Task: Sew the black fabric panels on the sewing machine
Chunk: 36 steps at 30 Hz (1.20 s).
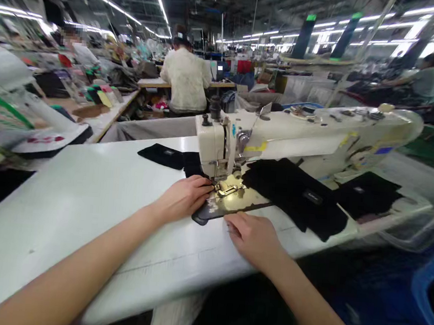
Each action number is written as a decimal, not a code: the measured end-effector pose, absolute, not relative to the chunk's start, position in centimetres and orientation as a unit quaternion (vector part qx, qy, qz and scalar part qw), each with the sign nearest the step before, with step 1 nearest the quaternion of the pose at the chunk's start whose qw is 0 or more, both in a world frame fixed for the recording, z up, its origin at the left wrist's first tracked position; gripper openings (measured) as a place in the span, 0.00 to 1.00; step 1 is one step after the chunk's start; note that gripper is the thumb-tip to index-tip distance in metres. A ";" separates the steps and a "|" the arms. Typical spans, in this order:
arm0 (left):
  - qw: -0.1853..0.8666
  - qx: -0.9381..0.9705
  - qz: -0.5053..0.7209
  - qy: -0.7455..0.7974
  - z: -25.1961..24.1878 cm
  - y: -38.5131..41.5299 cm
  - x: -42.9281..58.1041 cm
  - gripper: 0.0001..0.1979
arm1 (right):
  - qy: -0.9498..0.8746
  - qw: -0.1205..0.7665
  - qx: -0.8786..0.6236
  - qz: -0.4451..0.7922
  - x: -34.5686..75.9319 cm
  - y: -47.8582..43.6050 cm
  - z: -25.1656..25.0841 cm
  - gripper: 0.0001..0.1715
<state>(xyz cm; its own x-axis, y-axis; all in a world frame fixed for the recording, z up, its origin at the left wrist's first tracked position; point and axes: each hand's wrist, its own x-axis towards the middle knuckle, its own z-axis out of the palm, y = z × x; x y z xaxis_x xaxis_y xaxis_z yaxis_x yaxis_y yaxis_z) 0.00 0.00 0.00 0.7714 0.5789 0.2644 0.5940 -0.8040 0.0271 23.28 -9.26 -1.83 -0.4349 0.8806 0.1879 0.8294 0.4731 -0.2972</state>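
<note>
Black cloth (157, 156), matte, small grey label (168, 152)

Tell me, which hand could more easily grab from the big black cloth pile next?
Probably the right hand: it's nearer to the big black cloth pile. The left hand is farther away, and its fingertips are right by the working end of the sewing machine.

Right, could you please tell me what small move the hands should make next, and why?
I would probably ease the left hand back a little, because its fingers lie very close to the sewing machine head, near the black cloth. The right hand seems well enough placed, near the front edge of the metal plate.
</note>
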 end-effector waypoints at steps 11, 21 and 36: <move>0.019 -0.932 -0.159 -0.324 -0.3 -0.5 0.1 0.16 | -0.840 0.199 -0.501 0.062 23.4 -9.4 -2.5 0.15; -0.023 -0.905 -0.206 -0.372 -1.9 -1.1 -0.5 0.17 | -0.848 0.277 -0.450 0.029 23.7 -9.4 -3.8 0.17; -0.034 -0.661 -0.222 -0.716 2.2 -3.5 -3.9 0.18 | -0.845 0.264 -0.465 0.016 23.8 -9.7 -3.4 0.16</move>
